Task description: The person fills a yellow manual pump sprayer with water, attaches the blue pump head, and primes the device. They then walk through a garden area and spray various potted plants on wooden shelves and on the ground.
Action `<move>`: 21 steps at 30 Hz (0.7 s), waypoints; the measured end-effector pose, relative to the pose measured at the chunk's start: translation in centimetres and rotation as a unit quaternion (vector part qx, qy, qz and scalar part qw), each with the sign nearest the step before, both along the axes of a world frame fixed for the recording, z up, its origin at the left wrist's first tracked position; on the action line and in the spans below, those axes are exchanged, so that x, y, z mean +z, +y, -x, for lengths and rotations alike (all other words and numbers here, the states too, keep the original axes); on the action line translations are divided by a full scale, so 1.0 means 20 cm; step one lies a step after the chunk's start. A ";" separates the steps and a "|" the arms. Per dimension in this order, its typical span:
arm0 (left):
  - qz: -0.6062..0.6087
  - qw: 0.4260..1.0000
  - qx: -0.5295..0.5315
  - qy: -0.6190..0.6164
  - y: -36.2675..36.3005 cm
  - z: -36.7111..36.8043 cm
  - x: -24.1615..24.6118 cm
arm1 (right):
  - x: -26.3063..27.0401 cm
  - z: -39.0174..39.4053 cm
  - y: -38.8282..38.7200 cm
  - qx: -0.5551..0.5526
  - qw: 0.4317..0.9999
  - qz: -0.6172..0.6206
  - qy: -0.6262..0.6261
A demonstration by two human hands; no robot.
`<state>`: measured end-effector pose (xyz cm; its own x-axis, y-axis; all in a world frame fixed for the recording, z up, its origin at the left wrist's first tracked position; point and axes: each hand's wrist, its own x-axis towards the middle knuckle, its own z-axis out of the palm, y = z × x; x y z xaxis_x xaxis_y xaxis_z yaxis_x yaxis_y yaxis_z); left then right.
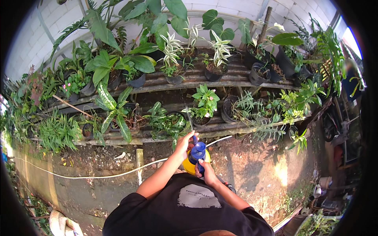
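A pump sprayer with a blue head (198, 151) and a yellow tank (189, 166) is held in front of my body. My right hand (206, 172) grips its blue handle, thumb on top. Around the blue nozzle end, my left hand (183, 143) has its fingers curled. A thin pale streak, apparently water, runs from the nozzle toward the lower shelf. Just beyond the nozzle stand a potted plant with pink flowers (205, 101) and a pot of variegated leafy plants (168, 121).
Two tiers of corrugated sheet shelving (189, 82) carry several potted plants along a white block wall (224, 7). A white hose (115, 176) crosses the ground between me and the shelves. A whitish sack (63, 224) lies behind to the left. Clutter borders the right side.
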<state>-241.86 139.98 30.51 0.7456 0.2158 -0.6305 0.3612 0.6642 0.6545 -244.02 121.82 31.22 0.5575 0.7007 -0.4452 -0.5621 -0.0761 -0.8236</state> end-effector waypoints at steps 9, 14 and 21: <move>-0.023 0.999 0.023 -0.017 -0.06 -0.05 0.02 | 0.06 -0.09 -0.07 0.018 1.000 -0.023 -0.011; -0.047 0.997 0.050 -0.024 -0.17 -0.10 0.04 | 0.09 -0.12 -0.15 0.006 0.999 -0.038 -0.008; -0.110 0.992 0.010 -0.061 -0.35 -0.21 0.19 | 0.07 -0.19 -0.32 -0.011 0.998 -0.049 -0.044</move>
